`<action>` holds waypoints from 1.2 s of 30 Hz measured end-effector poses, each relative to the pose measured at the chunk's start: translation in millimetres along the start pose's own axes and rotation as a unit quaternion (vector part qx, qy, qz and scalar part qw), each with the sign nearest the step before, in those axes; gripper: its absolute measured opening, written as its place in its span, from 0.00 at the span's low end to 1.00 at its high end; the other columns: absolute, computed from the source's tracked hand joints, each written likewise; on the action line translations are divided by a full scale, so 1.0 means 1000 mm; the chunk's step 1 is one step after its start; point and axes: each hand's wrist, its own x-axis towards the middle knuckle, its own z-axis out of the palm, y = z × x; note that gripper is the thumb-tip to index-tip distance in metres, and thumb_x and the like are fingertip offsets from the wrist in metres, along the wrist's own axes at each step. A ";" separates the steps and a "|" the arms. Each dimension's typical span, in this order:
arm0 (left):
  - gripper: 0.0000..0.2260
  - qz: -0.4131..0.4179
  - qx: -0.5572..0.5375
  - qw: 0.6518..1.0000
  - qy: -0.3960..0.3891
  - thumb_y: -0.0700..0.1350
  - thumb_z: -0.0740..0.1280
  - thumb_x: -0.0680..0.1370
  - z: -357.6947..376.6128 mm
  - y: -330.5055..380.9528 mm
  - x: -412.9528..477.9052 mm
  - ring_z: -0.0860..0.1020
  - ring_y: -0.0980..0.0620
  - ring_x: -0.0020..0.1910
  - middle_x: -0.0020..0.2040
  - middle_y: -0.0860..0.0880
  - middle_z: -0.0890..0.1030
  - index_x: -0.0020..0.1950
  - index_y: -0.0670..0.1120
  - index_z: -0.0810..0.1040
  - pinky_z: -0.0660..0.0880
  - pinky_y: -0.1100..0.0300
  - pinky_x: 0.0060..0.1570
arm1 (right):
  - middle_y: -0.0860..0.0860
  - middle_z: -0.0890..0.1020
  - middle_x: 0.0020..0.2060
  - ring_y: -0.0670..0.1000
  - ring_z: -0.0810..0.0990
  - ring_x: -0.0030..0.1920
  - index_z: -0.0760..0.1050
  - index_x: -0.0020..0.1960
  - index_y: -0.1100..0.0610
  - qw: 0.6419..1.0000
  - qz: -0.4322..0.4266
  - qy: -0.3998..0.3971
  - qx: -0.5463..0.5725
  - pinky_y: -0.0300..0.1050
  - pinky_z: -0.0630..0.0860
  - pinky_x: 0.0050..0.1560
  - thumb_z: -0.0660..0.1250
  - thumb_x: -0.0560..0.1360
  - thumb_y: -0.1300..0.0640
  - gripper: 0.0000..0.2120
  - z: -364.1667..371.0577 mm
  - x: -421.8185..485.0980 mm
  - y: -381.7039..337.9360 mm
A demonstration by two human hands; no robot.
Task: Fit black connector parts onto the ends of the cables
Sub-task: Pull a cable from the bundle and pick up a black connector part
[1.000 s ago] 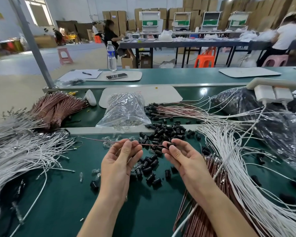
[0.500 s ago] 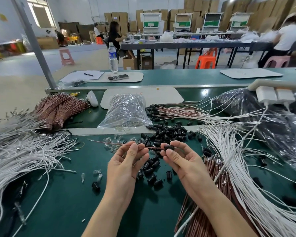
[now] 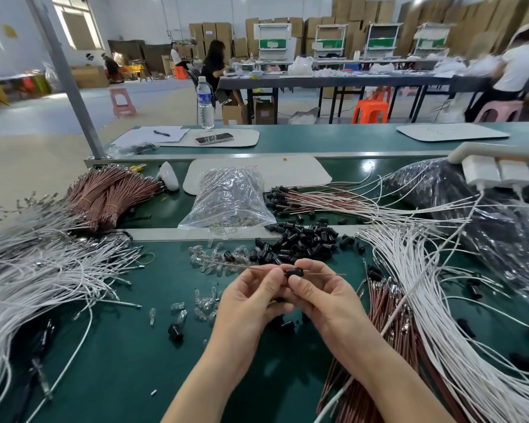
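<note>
Head view: my left hand (image 3: 251,300) pinches the thin, floppy brown cable (image 3: 242,265) close beside the black connector (image 3: 293,272), which my right hand (image 3: 327,297) pinches above the bench (image 3: 119,361); light, stiff part, so I grip short

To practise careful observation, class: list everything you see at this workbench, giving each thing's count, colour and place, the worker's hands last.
bench: one, green, underneath
held cable: one, brown, lifted above bench
held connector: one, black, on held cable
loose connectors: many, black, piled mid-bench
bulbs: many, clear, scattered left of that pile
plastic bag: one, clear, behind the pile
white cables: two heaps, white, left and right
brown cables: bundles, brown, far left, near right
water bottle: one, clear, far side, upright
left hand: one, pinches held cable
right hand: one, grips held connector
</note>
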 end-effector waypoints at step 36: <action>0.11 0.019 0.180 0.984 0.003 0.48 0.70 0.76 0.000 -0.008 -0.008 0.81 0.47 0.35 0.42 0.43 0.84 0.56 0.45 0.82 0.78 0.59 0.32 | 0.53 0.87 0.47 0.53 0.86 0.53 0.83 0.52 0.51 0.976 -0.136 0.127 -0.116 0.41 0.81 0.54 0.66 0.80 0.67 0.12 -0.018 0.005 -0.023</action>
